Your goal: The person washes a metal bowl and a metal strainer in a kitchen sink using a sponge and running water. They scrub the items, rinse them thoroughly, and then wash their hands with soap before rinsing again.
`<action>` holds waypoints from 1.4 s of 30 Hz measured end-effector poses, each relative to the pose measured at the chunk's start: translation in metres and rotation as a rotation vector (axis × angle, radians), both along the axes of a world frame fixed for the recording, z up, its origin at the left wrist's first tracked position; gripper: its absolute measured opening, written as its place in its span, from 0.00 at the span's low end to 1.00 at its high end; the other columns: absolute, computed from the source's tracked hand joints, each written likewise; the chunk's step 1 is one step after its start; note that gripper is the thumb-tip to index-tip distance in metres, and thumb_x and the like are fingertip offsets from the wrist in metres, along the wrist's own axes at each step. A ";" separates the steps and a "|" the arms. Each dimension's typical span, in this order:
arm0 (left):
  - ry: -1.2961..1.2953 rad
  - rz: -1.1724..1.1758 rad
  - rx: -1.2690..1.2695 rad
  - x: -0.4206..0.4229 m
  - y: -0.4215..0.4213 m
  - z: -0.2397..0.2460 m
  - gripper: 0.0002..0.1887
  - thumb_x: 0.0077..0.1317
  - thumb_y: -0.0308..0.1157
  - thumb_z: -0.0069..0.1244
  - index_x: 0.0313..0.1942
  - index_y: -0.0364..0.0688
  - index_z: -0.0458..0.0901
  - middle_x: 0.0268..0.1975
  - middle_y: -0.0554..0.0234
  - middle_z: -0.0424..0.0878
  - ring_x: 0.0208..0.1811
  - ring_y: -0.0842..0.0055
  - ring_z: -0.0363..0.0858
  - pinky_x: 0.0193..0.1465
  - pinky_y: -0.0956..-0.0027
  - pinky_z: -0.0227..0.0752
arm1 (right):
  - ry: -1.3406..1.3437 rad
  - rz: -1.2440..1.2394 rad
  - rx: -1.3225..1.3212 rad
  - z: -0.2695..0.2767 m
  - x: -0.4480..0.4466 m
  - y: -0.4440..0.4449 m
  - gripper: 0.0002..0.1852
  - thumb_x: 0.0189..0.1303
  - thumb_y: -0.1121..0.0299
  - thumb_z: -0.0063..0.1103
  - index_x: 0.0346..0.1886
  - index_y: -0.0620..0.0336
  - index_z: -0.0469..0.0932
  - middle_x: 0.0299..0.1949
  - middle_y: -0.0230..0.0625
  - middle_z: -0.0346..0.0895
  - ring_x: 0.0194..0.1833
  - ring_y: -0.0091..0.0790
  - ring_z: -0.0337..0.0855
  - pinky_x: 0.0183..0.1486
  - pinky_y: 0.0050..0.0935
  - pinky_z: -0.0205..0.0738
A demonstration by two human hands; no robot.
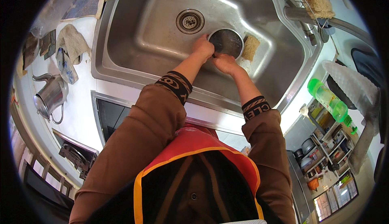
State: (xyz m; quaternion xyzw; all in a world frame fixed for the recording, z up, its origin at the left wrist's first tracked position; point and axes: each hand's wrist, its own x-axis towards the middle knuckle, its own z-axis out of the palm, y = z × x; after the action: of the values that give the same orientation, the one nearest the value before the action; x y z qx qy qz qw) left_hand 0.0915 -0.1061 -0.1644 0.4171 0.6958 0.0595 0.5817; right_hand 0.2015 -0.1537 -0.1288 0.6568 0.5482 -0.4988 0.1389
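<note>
A round metal pan (226, 43) with a dark inside and a pale rim is in the stainless steel sink (161, 35), to the right of the drain strainer (190, 21). My left hand (204, 48) is closed at the pan's near left rim. Close beside it, my right hand (224, 63) grips the pan's near edge; the fingers of both hands are partly hidden. A tan scouring pad (251, 48) lies on the sink floor just right of the pan, near its rim.
Right of the sink lies a green dish soap bottle (331, 100). The faucet (310, 32) and a wire rack holding another fibrous pad (316, 0) are at the upper right. On the left counter are a steel kettle (51, 96), cloths (71, 43) and a gas burner (74, 155).
</note>
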 end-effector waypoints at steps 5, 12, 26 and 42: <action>-0.032 -0.187 -0.124 -0.003 0.015 0.020 0.28 0.58 0.23 0.48 0.61 0.47 0.68 0.52 0.48 0.79 0.50 0.58 0.80 0.44 0.62 0.80 | 0.025 0.054 0.578 -0.017 0.003 0.000 0.15 0.55 0.69 0.50 0.44 0.62 0.78 0.49 0.48 0.69 0.51 0.54 0.72 0.55 0.44 0.68; 0.026 -0.291 -0.028 -0.002 0.020 0.020 0.33 0.55 0.19 0.47 0.63 0.50 0.66 0.50 0.50 0.80 0.44 0.58 0.83 0.35 0.63 0.83 | -0.302 0.291 0.497 -0.024 0.003 0.017 0.11 0.57 0.73 0.49 0.40 0.66 0.78 0.54 0.46 0.66 0.50 0.48 0.73 0.52 0.38 0.74; -0.053 -0.256 -0.067 0.000 0.021 0.011 0.34 0.55 0.20 0.48 0.64 0.52 0.65 0.54 0.52 0.77 0.53 0.58 0.78 0.37 0.62 0.83 | 0.189 -0.921 0.142 -0.069 -0.012 0.023 0.12 0.53 0.72 0.60 0.41 0.66 0.80 0.42 0.51 0.81 0.43 0.47 0.83 0.48 0.39 0.75; 0.027 -0.401 -0.067 0.004 0.031 0.019 0.30 0.57 0.19 0.45 0.62 0.47 0.65 0.51 0.46 0.78 0.44 0.55 0.83 0.32 0.61 0.83 | 0.081 -0.585 0.252 -0.051 -0.008 0.023 0.17 0.58 0.66 0.49 0.46 0.67 0.79 0.48 0.56 0.77 0.53 0.56 0.76 0.54 0.43 0.69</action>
State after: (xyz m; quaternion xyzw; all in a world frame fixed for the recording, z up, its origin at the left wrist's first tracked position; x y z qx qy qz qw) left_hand 0.0958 -0.0755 -0.1456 0.5286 0.6082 -0.0862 0.5859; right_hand 0.1933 -0.1302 -0.1801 0.7782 0.3987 -0.4715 -0.1144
